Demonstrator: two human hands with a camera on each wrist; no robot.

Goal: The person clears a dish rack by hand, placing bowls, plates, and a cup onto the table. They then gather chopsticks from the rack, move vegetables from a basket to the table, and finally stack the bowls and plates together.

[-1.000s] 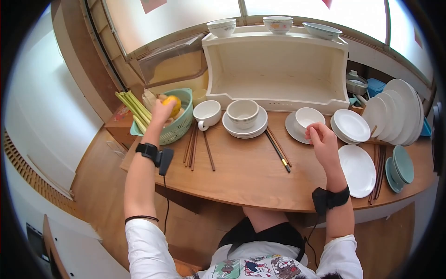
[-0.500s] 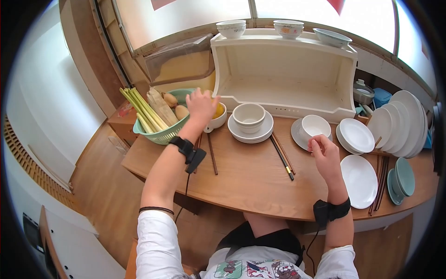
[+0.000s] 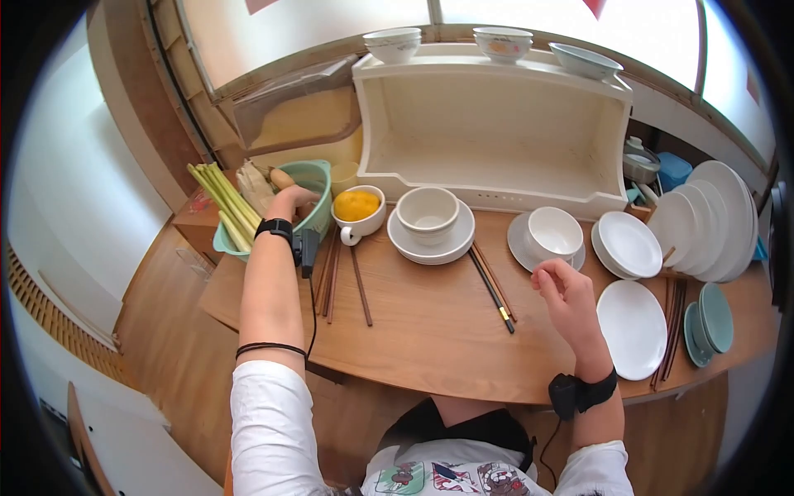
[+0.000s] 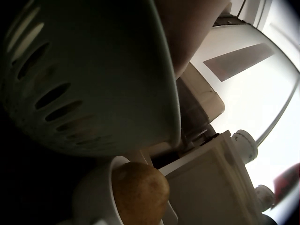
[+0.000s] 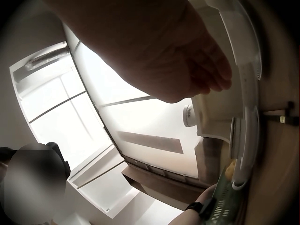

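Note:
In the head view the left hand (image 3: 291, 202) reaches down inside the green basket (image 3: 318, 169), its fingertips largely hidden. Beside it in the basket lie a potato (image 3: 282, 178), a pale husked vegetable (image 3: 255, 188) and long green stalks (image 3: 223, 198). A yellow item (image 3: 356, 206) rests in the white handled cup (image 3: 374, 221) right of the basket; the left wrist view shows it as a rounded brownish thing (image 4: 140, 193). The right hand (image 3: 568, 307) hangs with loosely curled fingers, holding nothing, in front of a white bowl (image 3: 555, 232) on a saucer (image 3: 518, 240).
Stacked bowls on plates (image 3: 428, 210) stand mid-table, with chopsticks (image 3: 361, 288) left and dark ones (image 3: 493, 293) right. White plates (image 3: 631, 329), green dishes (image 3: 715, 317) and a plate rack fill the right side. A cream open cabinet (image 3: 496, 132) stands behind.
The left hand carried the yellow item from the basket to the cup, let it go there, and moved back left into the basket. The right hand stays near the white bowl, fingers still curled.

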